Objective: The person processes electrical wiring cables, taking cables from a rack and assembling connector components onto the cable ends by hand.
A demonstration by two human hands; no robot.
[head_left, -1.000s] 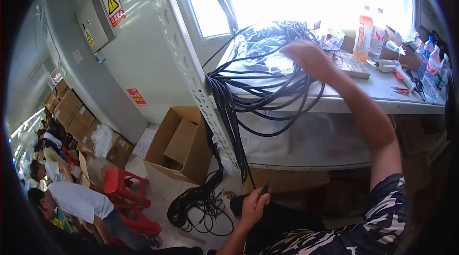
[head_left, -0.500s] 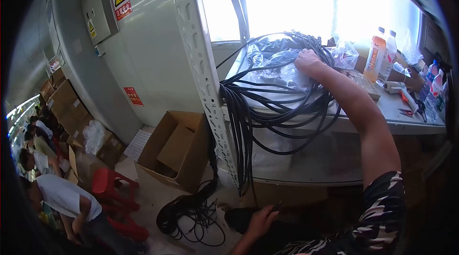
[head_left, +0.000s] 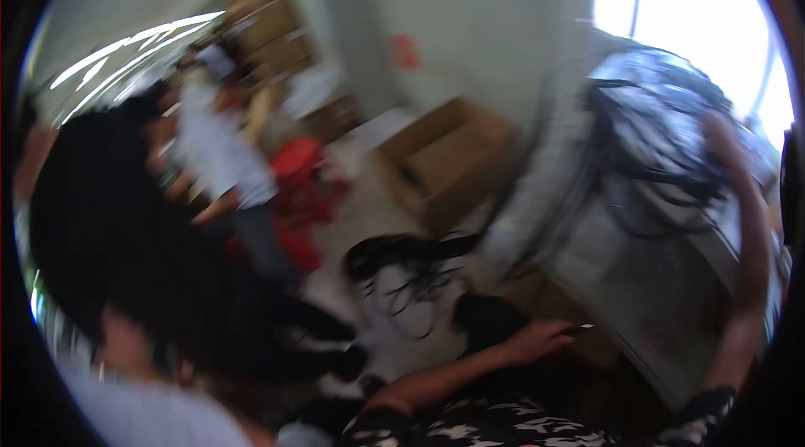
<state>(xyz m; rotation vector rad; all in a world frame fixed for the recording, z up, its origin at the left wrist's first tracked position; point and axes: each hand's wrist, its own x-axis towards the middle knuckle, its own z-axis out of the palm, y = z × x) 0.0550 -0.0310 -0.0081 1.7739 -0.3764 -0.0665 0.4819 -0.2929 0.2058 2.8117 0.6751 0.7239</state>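
Well, the right arm stretches up, its right hand at the cables and clear plastic on the table — grip too blurred to tell. Lower, the left hand pinches one slim object. One open carton, one cable heap on the floor — a post between carton and table.

Blurred hands, black cables, crinkled plastic, open box

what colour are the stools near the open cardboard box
The stools are red, seen best, though blurred, in the head view.
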